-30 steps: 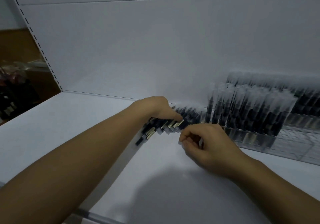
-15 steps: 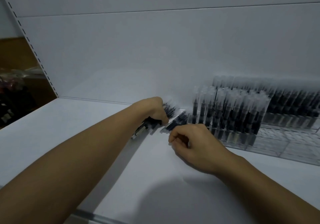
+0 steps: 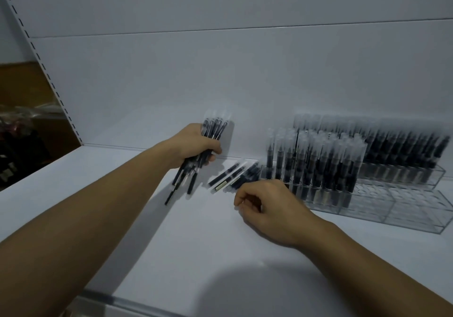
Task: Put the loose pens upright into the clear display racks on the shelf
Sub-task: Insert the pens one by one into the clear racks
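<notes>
My left hand (image 3: 193, 145) grips a bundle of dark pens with clear caps (image 3: 214, 126), lifted off the white shelf (image 3: 171, 243) and nearly upright, lower ends fanning out below my fist. Several loose pens (image 3: 228, 174) lie flat on the shelf just right of it. My right hand (image 3: 267, 209) hovers near these, fingers curled with thumb against forefinger; whether it holds a pen is hidden. The front clear rack (image 3: 392, 209) stands at right, its left part filled with upright pens (image 3: 316, 167). A back rack (image 3: 404, 177) holds more.
The shelf's white back wall (image 3: 245, 84) rises right behind the pens and racks. A perforated upright (image 3: 49, 79) bounds the shelf on the left, with dark clutter beyond it. The shelf's front edge (image 3: 122, 302) runs along the bottom left.
My left hand gathered the pens that lay flat, closed around them and lifted them to a near-upright bundle. A few pens stayed on the shelf. My right hand barely moved.
</notes>
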Demonstrator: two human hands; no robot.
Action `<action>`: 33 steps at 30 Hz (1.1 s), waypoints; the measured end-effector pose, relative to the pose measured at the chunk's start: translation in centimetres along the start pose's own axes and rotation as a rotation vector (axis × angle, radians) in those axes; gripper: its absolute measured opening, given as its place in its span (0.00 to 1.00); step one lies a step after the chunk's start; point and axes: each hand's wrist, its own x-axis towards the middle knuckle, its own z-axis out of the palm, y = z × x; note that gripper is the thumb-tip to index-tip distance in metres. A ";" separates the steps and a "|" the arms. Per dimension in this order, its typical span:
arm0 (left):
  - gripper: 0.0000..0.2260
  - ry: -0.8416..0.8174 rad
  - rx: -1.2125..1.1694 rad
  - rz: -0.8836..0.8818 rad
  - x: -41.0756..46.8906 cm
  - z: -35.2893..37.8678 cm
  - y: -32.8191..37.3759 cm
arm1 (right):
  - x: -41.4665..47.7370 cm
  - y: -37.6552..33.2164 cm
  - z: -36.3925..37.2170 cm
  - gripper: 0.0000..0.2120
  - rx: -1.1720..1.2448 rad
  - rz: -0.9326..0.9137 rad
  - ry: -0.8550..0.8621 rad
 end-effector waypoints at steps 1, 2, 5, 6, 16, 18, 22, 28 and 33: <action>0.10 0.004 -0.055 0.040 -0.3 -0.2 0.4 | 0.0 0.0 -0.1 0.05 -0.004 -0.001 0.001; 0.10 0.009 -0.108 0.084 -0.6 -0.5 0.7 | -0.1 -0.1 -0.2 0.05 -0.009 -0.004 0.003; 0.07 0.042 -0.294 0.203 -1.9 -0.4 1.9 | -0.1 -0.4 -0.8 0.06 -0.028 -0.012 0.059; 0.07 0.052 -0.368 0.244 -2.5 -0.1 2.3 | -0.2 -0.6 -1.2 0.06 -0.025 -0.007 0.101; 0.06 -0.050 -0.913 0.488 -5.9 7.2 5.1 | -2.4 -1.6 -6.9 0.07 0.143 0.006 0.332; 0.07 -0.078 -0.964 0.492 -5.9 8.5 5.3 | -2.9 -1.2 -7.2 0.12 0.141 0.019 0.253; 0.07 -0.058 -1.042 0.474 -5.6 9.9 5.0 | -3.6 0.3 -8.1 0.13 0.122 0.064 0.201; 0.03 0.015 -1.172 0.426 -4.1 8.7 4.6 | -5.0 2.2 -10.3 0.09 0.031 0.066 0.141; 0.01 -0.001 -1.100 0.506 -4.6 9.3 4.8 | -5.2 2.9 -11.4 0.06 -0.071 0.079 0.145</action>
